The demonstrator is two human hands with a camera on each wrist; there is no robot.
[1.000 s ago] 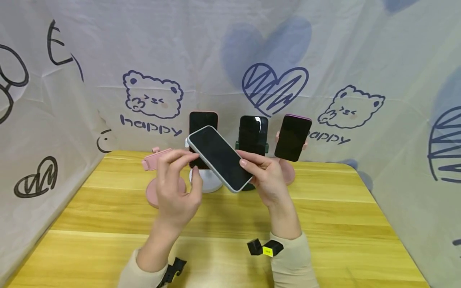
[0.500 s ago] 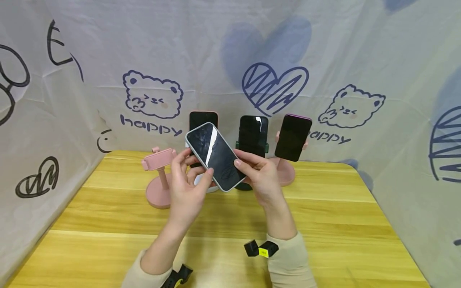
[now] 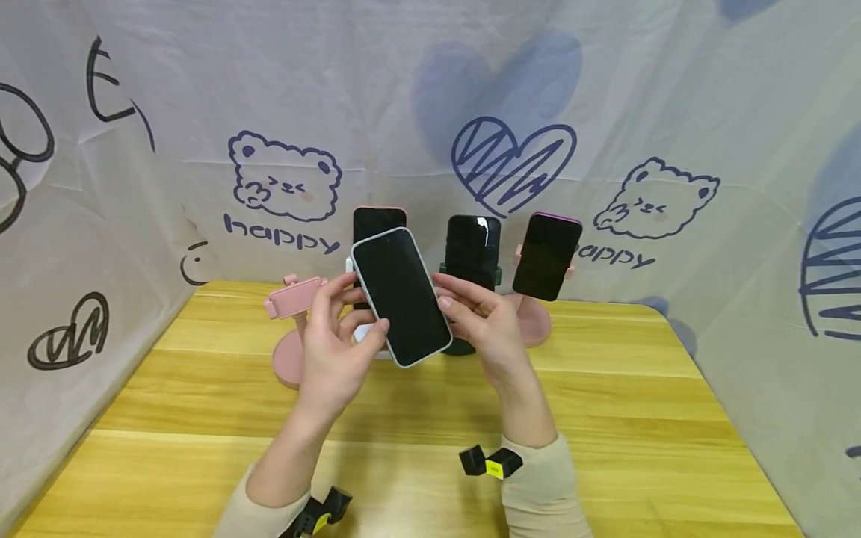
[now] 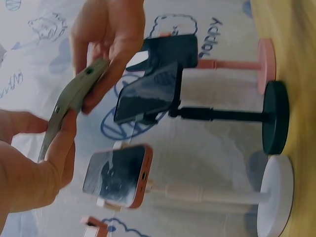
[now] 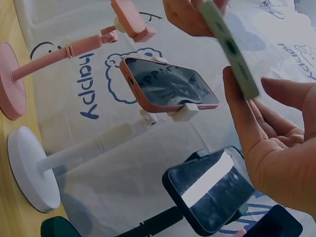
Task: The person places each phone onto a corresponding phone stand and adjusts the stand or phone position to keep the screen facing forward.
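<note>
A smartphone (image 3: 402, 297) in a pale grey-green case is held up above the table, tilted, its dark screen toward the head camera. My left hand (image 3: 336, 347) grips its left edge, thumb at the front and fingers behind. At the opposite edge is my right hand (image 3: 487, 321); in the right wrist view its index finger (image 5: 234, 98) touches the phone's back while the thumb (image 5: 284, 91) stands slightly off it. Behind the held phone, a phone in a coral case (image 5: 170, 84) sits on a white stand (image 5: 32, 168), partly hidden in the head view.
A pink phone stand (image 3: 291, 357) without a phone is at the left. Right of the middle, a black phone (image 3: 473, 250) sits on a dark green stand (image 4: 275, 117), and a purple-edged phone (image 3: 548, 256) on another pink stand (image 3: 536, 323). A printed cloth (image 3: 403, 112) hangs behind the table (image 3: 639, 418).
The left hand has come from beside the phone to grip its left edge. The phone has turned more upright, and the right thumb has slid off its screen to the edge.
</note>
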